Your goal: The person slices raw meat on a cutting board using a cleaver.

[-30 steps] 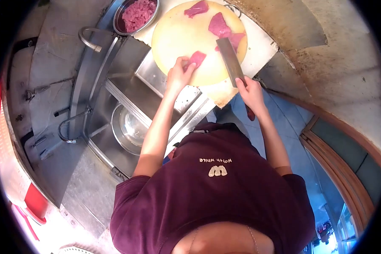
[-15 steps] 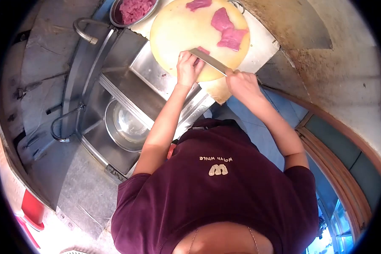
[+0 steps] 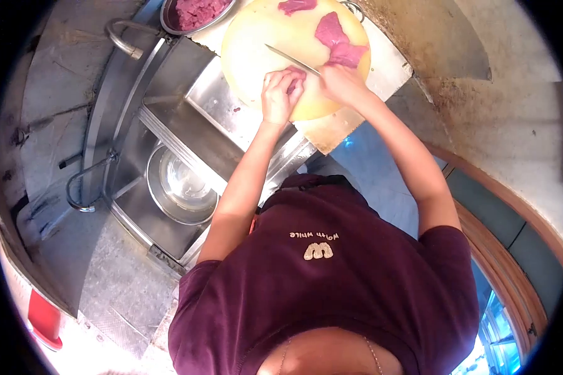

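My left hand (image 3: 280, 99) is closed, its curled fingers holding a small piece of raw meat (image 3: 296, 71) against the round cutting board (image 3: 250, 40). In my right hand (image 3: 344, 85) is a knife (image 3: 289, 57), gripped by the handle, which the fingers cover. Its blade points up and left, just beyond the meat piece; whether it touches the board I cannot tell. Larger raw meat slices (image 3: 331, 30) lie on the right of the board, near the right hand. Another meat slice (image 3: 296, 7) rests at the far edge.
A metal bowl (image 3: 167, 20) of cut meat stands past the board's upper left. Left of the board is a steel sink (image 3: 156, 103) with a curved faucet (image 3: 124, 44). A round basin (image 3: 172, 187) sits in the nearer sink compartment. A wall runs along the right.
My right hand has moved up and slightly left with the knife, whose blade has shifted away from my left fingers to the far side of the meat piece. My left hand stays nearly in place.
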`<action>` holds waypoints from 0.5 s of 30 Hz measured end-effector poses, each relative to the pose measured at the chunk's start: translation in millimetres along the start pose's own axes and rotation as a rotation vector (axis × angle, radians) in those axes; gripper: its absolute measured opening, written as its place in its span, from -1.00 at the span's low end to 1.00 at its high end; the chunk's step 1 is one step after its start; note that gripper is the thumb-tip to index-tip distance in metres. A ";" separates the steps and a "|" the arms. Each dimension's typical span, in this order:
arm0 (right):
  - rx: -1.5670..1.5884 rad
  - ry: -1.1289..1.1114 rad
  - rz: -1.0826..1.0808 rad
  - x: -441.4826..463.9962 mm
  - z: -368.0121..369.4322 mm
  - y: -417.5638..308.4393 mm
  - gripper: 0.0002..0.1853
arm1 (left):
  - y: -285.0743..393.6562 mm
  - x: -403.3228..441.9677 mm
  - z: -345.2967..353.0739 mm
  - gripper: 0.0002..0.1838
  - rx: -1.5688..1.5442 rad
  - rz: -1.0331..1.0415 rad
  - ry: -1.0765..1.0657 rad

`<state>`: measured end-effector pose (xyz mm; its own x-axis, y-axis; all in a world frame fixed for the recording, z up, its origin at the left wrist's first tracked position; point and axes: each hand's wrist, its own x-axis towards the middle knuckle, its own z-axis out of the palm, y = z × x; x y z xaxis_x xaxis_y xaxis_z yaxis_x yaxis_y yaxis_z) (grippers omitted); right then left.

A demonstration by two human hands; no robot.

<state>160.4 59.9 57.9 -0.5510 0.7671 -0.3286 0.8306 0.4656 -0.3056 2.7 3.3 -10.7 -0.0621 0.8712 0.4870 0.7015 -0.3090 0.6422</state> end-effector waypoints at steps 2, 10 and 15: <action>0.110 0.224 -0.052 -40.5 -5.5 0.9 -0.69 | -3.4 -2.6 3.1 -0.81 -0.012 -0.017 0.013; 0.034 0.037 -0.056 -8.2 8.3 -10.6 -0.73 | -3.4 -0.1 1.1 -0.80 0.024 -0.032 -0.009; 0.078 -0.018 -0.115 53.4 -9.2 -28.5 -0.75 | -3.7 -4.4 0.5 -0.82 0.009 -0.048 0.026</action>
<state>108.0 91.7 57.2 -0.6440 0.7023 -0.3034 0.7535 0.5134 -0.4107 0.7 0.8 -15.5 -0.1140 0.8749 0.4707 0.7037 -0.2633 0.6599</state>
